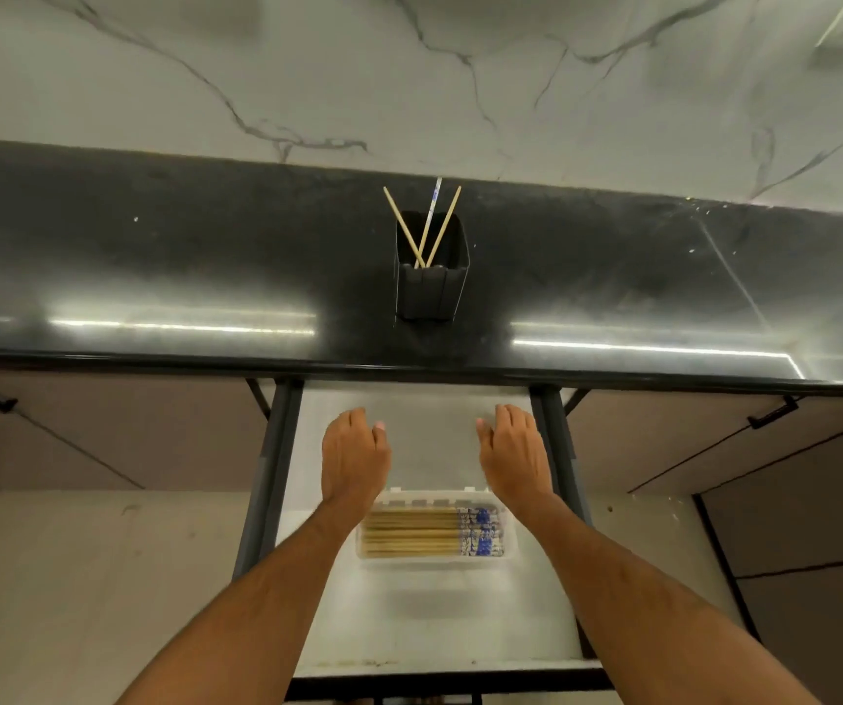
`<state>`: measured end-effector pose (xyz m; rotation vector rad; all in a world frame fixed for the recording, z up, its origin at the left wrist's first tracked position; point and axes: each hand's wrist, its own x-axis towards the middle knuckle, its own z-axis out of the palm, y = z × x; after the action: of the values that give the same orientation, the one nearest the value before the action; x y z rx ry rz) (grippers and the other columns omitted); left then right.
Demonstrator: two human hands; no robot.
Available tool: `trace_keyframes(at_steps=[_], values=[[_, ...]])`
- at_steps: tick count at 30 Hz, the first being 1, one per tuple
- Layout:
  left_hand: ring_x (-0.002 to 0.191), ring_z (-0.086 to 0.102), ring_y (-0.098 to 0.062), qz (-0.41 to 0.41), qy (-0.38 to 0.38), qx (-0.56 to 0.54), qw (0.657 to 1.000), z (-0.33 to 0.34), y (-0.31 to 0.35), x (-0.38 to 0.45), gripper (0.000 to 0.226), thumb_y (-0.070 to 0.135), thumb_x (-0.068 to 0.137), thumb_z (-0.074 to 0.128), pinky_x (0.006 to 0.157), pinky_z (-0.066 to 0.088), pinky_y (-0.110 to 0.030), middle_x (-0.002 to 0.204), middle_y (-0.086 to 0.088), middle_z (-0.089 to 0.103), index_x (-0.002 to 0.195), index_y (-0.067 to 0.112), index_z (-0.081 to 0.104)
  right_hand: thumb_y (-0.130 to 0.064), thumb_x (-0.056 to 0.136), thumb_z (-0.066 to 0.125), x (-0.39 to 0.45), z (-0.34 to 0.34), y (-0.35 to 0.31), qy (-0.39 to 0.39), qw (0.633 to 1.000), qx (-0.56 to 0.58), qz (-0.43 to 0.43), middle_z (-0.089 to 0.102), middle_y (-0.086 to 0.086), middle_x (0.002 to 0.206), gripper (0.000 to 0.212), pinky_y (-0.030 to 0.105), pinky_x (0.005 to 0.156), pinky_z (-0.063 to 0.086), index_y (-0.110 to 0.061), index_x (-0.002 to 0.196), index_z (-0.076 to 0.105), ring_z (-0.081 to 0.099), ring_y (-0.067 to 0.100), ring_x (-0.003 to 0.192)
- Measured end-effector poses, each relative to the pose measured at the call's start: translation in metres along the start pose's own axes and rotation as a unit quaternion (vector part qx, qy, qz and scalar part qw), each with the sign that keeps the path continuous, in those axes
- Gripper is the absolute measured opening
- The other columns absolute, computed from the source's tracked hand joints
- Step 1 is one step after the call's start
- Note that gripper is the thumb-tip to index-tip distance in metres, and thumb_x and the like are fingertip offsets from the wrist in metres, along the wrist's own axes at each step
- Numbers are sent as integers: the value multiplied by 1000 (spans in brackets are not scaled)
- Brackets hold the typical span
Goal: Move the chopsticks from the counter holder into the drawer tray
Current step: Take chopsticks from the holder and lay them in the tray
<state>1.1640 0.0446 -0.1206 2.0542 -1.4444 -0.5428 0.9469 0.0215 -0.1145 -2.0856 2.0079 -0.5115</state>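
Bench (154,277): dark, glossy; front edge runs above the open drawer.
Drawer (424,633): pulled out, pale floor bare beyond and before the tray.
Tray (508,552): clear, mid-drawer, a row of chopsticks flat inside.
Holder (432,292): black, upright on the bench, three chopsticks (443,227) leaning in it.
Left hand (353,455): over the drawer, fingers relaxed, empty.
Right hand (513,450): the same, near the drawer's right rail.

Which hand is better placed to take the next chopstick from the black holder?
Neither clearly: the left hand and right hand are both empty, over the open drawer. The holder stands midway. Probably right: two chopsticks lean rightward.
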Motion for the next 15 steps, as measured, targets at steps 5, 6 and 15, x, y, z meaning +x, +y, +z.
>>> trace_keyframes(at_steps=[5,6,15], values=[[117,60,-28,120,59,11,991,-41,51,46,36,24,102,50,106,46,-40,123,-14,65,130,3,58,-34,104,46,45,-53,-34,68,994,-51,-71,63,16,123,45,40,102,50,0,131,56,59,30,116],[117,60,-29,134,69,19,988,-49,63,57,37,24,102,50,106,46,-41,124,-15,65,131,2,58,-35,104,46,56,-64,-42,76,993,-54,-79,63,15,123,45,40,101,50,0,131,55,59,30,115],[109,61,-20,161,119,-25,979,-94,148,141,30,27,102,51,97,48,-34,115,-6,65,123,8,60,-36,104,45,156,-127,-92,158,978,-44,-127,65,10,118,37,35,93,55,-6,124,56,62,24,108]])
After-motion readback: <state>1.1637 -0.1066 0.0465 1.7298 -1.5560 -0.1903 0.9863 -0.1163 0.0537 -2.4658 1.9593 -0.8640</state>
